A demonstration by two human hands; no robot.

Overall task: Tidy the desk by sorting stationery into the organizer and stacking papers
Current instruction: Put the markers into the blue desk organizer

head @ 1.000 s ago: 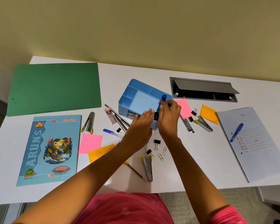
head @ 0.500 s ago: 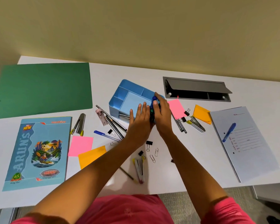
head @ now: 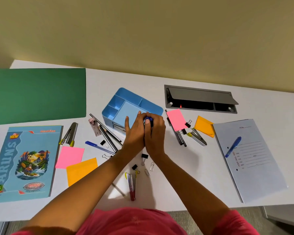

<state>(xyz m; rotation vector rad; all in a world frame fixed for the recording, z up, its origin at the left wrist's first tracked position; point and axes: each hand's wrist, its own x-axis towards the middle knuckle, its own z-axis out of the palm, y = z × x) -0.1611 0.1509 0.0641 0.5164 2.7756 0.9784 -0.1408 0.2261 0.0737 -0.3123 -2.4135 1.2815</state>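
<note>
While the right hand [head: 155, 133] curls its fingers round a blue-capped pen [head: 148, 119], its grip is closed on the barrel and only the cap shows above the knuckles. The pen stands at the near right corner of the blue organizer [head: 119, 106]; the hands hide its lower end, so I cannot tell which compartment it is in. The left hand [head: 134, 131] lies pressed against the right, its fingers fairly straight, their tips on the organizer's wide middle tray; it holds nothing that can be seen.

Just left of the organizer, dark pencils [head: 107, 131] and a capped blue pen [head: 98, 147] lie on the white surface [head: 193, 167]. Black binder clips [head: 144, 156] and paper clips [head: 152, 166] are scattered beneath the wrists, with a stapler [head: 131, 185] nearer the person. A pink sticky note [head: 70, 156] and an orange one [head: 81, 170] overlap beside a picture-covered notebook [head: 24, 163], and a green folder [head: 37, 94] lies beyond it. To the right, a blue marker [head: 233, 146] rests on a lined paper file [head: 255, 167].
</note>
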